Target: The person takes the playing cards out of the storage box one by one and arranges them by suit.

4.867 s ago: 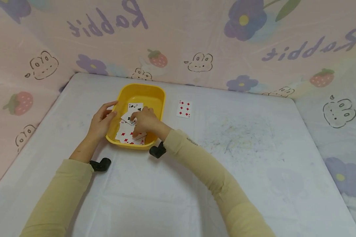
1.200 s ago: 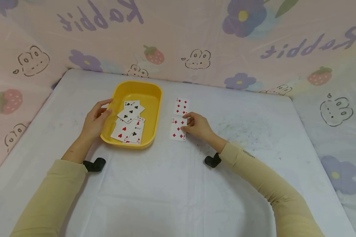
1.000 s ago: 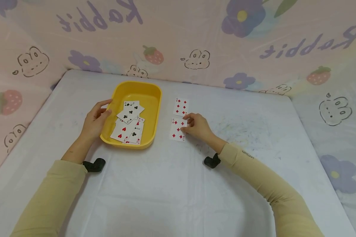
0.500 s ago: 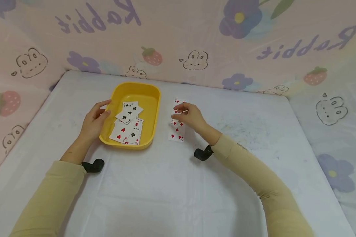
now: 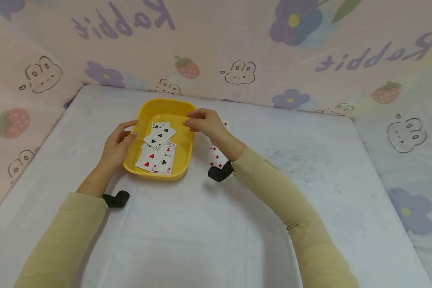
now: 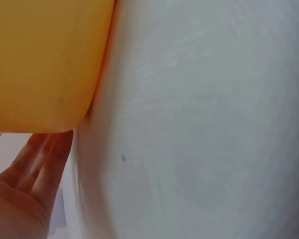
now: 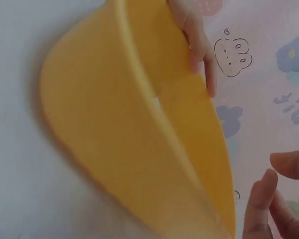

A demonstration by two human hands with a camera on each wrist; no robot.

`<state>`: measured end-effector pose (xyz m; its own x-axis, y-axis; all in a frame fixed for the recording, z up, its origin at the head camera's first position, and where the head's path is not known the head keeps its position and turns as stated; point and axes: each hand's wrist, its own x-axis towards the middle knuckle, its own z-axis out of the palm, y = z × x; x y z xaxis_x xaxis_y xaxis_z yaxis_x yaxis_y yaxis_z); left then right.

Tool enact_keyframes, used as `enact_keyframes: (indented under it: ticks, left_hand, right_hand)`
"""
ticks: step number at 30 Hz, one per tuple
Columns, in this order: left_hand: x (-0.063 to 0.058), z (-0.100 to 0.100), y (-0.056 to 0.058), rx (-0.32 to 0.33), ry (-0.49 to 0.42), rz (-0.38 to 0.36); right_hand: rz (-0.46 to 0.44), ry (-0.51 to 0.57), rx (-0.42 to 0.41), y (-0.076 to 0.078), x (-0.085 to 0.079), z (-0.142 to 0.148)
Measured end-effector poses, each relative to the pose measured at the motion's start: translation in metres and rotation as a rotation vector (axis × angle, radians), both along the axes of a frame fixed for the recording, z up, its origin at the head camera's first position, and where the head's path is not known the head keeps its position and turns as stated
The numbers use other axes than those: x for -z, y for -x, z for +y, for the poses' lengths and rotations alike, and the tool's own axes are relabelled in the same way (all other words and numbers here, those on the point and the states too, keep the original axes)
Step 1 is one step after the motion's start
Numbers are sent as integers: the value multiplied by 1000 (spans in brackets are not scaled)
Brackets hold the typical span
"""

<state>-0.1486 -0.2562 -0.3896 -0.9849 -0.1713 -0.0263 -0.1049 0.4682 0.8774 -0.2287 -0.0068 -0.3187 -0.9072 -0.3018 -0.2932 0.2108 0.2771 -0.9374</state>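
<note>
My left hand point(image 5: 116, 144) holds the left rim of a yellow plastic tray point(image 5: 183, 156), its fingers point(image 6: 50, 172) against the outer wall in the left wrist view. Inside the tray lies a loose pile of playing cards, with a three of clubs point(image 5: 160, 136), a three of hearts point(image 5: 147, 157) and a two of clubs point(image 5: 165, 162) showing. My right hand point(image 5: 209, 125) hovers over the tray's right rim, thumb and fingers apart and holding nothing. Under the right hand and wrist, a five of diamonds point(image 5: 216, 157) and a six of diamonds point(image 5: 226, 123) lie on the table, partly hidden.
A white cloth covers the table point(image 5: 187, 232), with faint scribble marks right of the cards. Printed curtains point(image 5: 223, 48) rise along the back and sides. A black wrist camera point(image 5: 220, 172) on the right wrist overlaps the near card.
My right hand first reached into the tray, then set the five of diamonds below the six. It has let go and moved up-left to the tray's rim. My left hand stays on the tray.
</note>
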Motion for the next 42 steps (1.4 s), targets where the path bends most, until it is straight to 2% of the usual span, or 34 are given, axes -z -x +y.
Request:
enact_keyframes:
  ticks: [9, 13, 17, 23, 35, 42]
  left_hand:
    - [-2, 0, 2, 0, -15, -16]
    - [-1, 0, 2, 4, -27, -11]
    - [-2, 0, 2, 3, -27, -17]
    - [-3, 0, 2, -6, -18, -34]
    - [-1, 0, 1, -5, -24, -15]
    - [-2, 1, 1, -6, -24, -20]
  right_hand:
    - [-70, -57, -97, 9, -1, -35]
    - [-93, -116, -102, 10, 4, -47]
    - [-105, -183, -86, 12, 9, -58]
    - [-76, -308, -63, 14, 18, -73]
    - [-38, -614, 52, 11, 31, -98]
    - [-45, -643, 77, 9, 37, -104]
